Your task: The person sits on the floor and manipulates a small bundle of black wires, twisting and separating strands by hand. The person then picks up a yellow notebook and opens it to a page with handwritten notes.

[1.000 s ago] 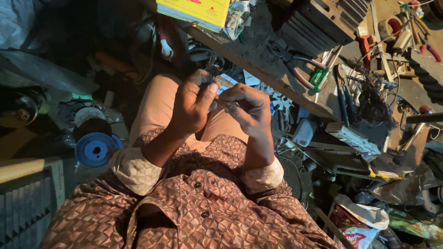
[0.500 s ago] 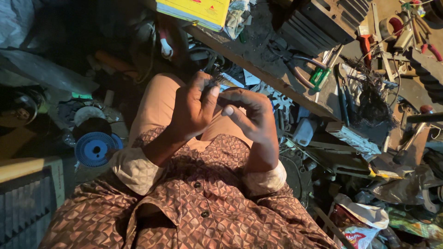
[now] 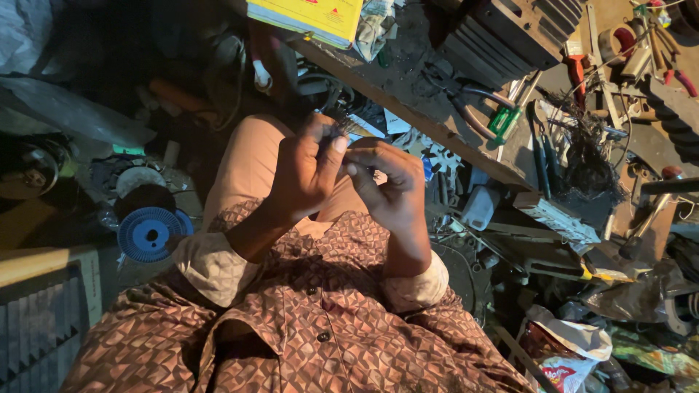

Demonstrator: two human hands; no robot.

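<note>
A dim, crowded workshop floor spreads around the person, with a wooden plank (image 3: 408, 120) running diagonally from the far middle toward the right. Beyond the plank lie pliers with green handles (image 3: 504, 124), a dark tangle of wire (image 3: 586, 171) and a finned metal block (image 3: 510, 33). A yellow box (image 3: 306, 16) sits at the far edge. On the left, a blue spool (image 3: 151, 234) rests on the floor near a grey grille (image 3: 40, 335).

In the middle, above a tan trouser knee (image 3: 247, 167), both hands meet, raised in front of a brown patterned shirt (image 3: 306, 342). The left hand (image 3: 306, 178) has thumb and fingers pressed together around a small bundle of thin wires (image 3: 341, 129), whose strands poke out just above its fingertips. The right hand (image 3: 389, 193) curls beside it, its thumb and forefinger pinching at the same spot, touching the left fingertips. What exactly the right fingers grip is too small to tell. A white plastic bag (image 3: 575, 349) lies near right.
</note>
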